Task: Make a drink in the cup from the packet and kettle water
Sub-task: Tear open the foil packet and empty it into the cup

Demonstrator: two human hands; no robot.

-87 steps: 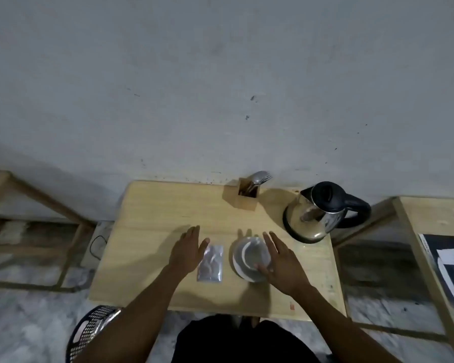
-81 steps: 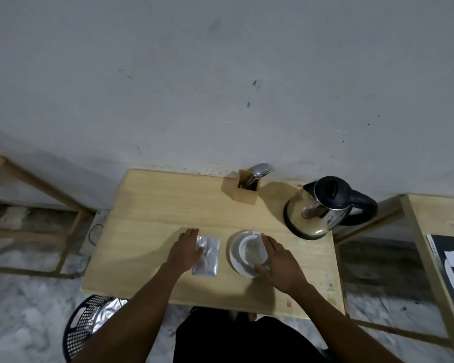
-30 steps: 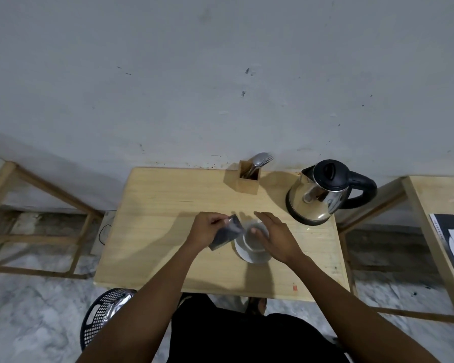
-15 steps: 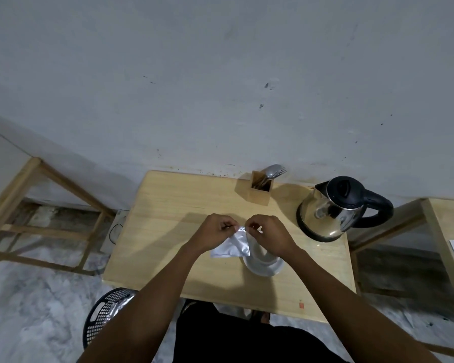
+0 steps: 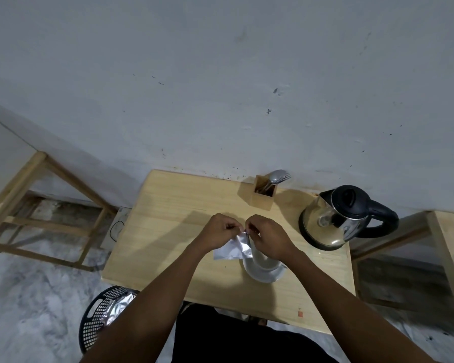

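A silver foil packet point(image 5: 231, 249) hangs above the wooden table point(image 5: 168, 231), pinched at its top edge by both hands. My left hand point(image 5: 218, 231) grips the top left corner and my right hand point(image 5: 268, 238) grips the top right, fingertips almost touching. A white cup point(image 5: 262, 263) stands on a white saucer point(image 5: 266, 276) directly below my right hand, which hides the cup's mouth. A steel kettle point(image 5: 328, 224) with a black lid and handle stands at the table's right side.
A wooden holder point(image 5: 264, 195) with a spoon and fork stands at the back by the wall. A black mesh basket point(image 5: 102, 315) lined with foil sits on the floor at the front left. Wooden frames flank the table on both sides.
My left hand lifted the packet off the table. My right hand left the cup and joined it at the packet's top edge. Both hands now pinch it closer together.
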